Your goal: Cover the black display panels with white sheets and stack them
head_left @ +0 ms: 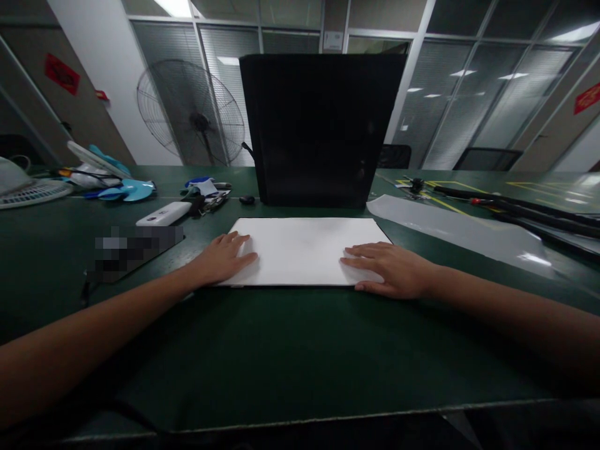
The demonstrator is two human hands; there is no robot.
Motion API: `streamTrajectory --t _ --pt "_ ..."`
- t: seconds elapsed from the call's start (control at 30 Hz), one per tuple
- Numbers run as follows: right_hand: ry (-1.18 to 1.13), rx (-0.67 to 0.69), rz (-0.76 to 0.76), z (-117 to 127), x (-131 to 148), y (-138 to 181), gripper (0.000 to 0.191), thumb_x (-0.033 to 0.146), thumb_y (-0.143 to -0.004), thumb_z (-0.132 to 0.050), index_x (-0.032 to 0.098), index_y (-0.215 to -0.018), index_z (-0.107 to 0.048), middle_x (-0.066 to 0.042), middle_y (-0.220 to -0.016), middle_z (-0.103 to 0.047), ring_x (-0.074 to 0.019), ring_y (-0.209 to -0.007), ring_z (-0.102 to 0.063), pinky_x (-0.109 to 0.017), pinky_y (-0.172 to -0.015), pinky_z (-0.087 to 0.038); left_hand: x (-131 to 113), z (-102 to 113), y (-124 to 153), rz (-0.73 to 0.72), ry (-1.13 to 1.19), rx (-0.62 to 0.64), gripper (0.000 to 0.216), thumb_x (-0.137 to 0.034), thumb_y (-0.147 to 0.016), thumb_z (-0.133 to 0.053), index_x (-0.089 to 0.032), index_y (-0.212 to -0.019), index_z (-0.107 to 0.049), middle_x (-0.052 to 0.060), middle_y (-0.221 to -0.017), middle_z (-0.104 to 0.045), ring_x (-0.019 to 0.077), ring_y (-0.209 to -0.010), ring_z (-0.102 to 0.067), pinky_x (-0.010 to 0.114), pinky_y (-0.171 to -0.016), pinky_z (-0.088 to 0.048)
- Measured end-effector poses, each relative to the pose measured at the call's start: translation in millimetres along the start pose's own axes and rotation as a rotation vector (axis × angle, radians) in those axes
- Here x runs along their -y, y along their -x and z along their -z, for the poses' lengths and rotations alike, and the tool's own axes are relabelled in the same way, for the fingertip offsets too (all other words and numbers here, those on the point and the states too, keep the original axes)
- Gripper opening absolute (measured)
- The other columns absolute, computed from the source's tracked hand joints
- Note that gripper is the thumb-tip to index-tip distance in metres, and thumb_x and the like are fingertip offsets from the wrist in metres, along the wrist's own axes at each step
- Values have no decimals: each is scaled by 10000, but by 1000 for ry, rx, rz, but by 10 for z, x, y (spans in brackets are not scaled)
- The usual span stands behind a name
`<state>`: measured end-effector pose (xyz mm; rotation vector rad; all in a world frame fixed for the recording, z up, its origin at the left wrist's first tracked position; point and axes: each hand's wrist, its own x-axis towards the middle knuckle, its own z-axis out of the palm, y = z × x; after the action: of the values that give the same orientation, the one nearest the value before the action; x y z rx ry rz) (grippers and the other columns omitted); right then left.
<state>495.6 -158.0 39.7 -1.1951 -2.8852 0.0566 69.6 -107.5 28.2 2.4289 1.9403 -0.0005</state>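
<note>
A white sheet of paper (302,247) lies flat on the dark green table (281,350) in front of me. My left hand (225,256) rests on its left edge, fingers stretched out flat. My right hand (391,269) lies flat on the sheet's right near corner, fingers extended and apart. Neither hand grips anything. A tall black bag (319,128) stands upright just behind the sheet.
A clear plastic sleeve (459,231) lies to the right, with black rods (525,209) behind it. At the left are a white power bank (164,214), a dark flat object (135,247), blue items (124,189) and a small fan (28,187). A large floor fan (192,115) stands behind.
</note>
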Motion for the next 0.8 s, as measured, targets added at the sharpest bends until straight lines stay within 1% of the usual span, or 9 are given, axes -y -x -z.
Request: streamTrajectory --t 0.1,0.17,0.27,0.33,0.4,0.5,0.57,0.63,0.8 --pt "-34 -20 37 49 -126 -12 647 663 -1004 -474 337 -1561 -516 -44 -1581 -513 -338 -1423 -505 -605 -1182 -386 -66 62 59 -3 -20 -7 834 -660 -977 -295 -141 -1626 -373 168 -1698 -344 388 -1550 -333 530 -1232 -296" --pt "-24 -77 -2 72 -346 -17 603 639 -1030 -416 327 -1527 -556 -35 -1533 -566 -305 -1382 -544 -555 -1163 -424 -92 86 81 -4 -29 -6 841 -664 -974 -291 -135 -1623 -376 171 -1695 -349 386 -1545 -345 526 -1230 -302" --pt "97 -254 -253 58 -872 32 608 601 -1047 -359 254 -1484 -599 -79 -1500 -590 -301 -1375 -541 -510 -1190 -397 -86 89 81 -7 -28 -16 864 -683 -966 -297 -119 -1614 -390 180 -1687 -361 383 -1540 -355 509 -1234 -301" --pt "177 -305 -465 10 -1274 125 671 583 -1028 -407 156 -1527 -543 -162 -1577 -493 -362 -1467 -427 -553 -1234 -307 -62 78 66 -12 -21 -23 881 -706 -958 -302 -121 -1610 -401 181 -1682 -370 390 -1536 -358 513 -1233 -301" --pt "212 -254 -695 -53 -1637 249 766 585 -1002 -466 74 -1572 -458 -246 -1634 -372 -427 -1518 -321 -598 -1227 -272 -36 64 51 -19 -18 -30 900 -733 -948 -305 -128 -1607 -409 181 -1680 -376 401 -1527 -369 526 -1228 -304" --pt "189 -125 -897 -129 -2004 410 735 582 -1017 -420 53 -1518 -518 -294 -1513 -506 -450 -1386 -491 -578 -1117 -412 -12 44 35 -27 -27 -49 925 -761 -938 -305 -130 -1606 -413 185 -1673 -385 409 -1514 -385 532 -1226 -302" --pt "175 -81 -914 -145 -2114 463 688 572 -1033 -359 76 -1447 -596 -280 -1389 -614 -438 -1244 -601 -564 -1037 -470 -5 29 26 -23 -37 -53 932 -769 -938 -297 -131 -1608 -407 191 -1672 -383 414 -1514 -384 538 -1226 -299" --pt "190 -59 -916 -139 -2137 473 689 602 -1032 -330 111 -1404 -640 -264 -1347 -645 -434 -1190 -622 -571 -1012 -468 -1 10 17 -19 -44 -52 928 -766 -944 -288 -135 -1616 -392 193 -1682 -362 414 -1528 -361 542 -1230 -291" --pt "198 -24 -874 -110 -2025 421 903 801 -975 -262 95 -1378 -656 -286 -1306 -656 -412 -1153 -626 -527 -957 -464 5 -21 3 -26 -34 -11 926 -745 -967 -267 -123 -1651 -315 178 -1732 -248 389 -1588 -243 514 -1263 -235"
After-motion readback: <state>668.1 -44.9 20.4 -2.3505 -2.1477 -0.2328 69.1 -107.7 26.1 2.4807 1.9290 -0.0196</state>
